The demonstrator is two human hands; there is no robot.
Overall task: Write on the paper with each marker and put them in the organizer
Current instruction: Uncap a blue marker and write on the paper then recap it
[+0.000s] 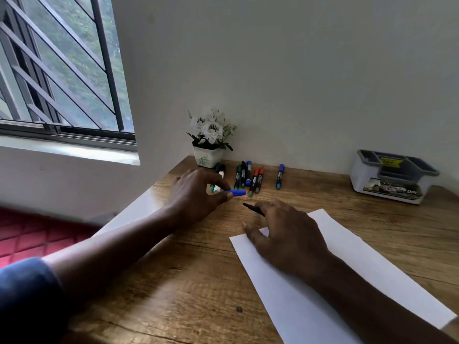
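My left hand (196, 194) pinches a blue marker cap (237, 192) just above the wooden table (188, 289). My right hand (285, 234) holds an uncapped marker (253, 209) whose dark tip points left, and the hand lies over the top corner of the white paper (352, 256). Several capped markers (248, 177) with green, blue, red and black caps lie in a loose row near the wall. One blue-capped marker (280, 176) lies apart to their right. The grey-and-white organizer (392, 177) stands at the far right by the wall.
A small white pot of white flowers (210, 140) stands at the table's back left corner, against the wall. A barred window (62, 70) is to the left. A red cushioned seat (32, 234) lies below the table's left edge.
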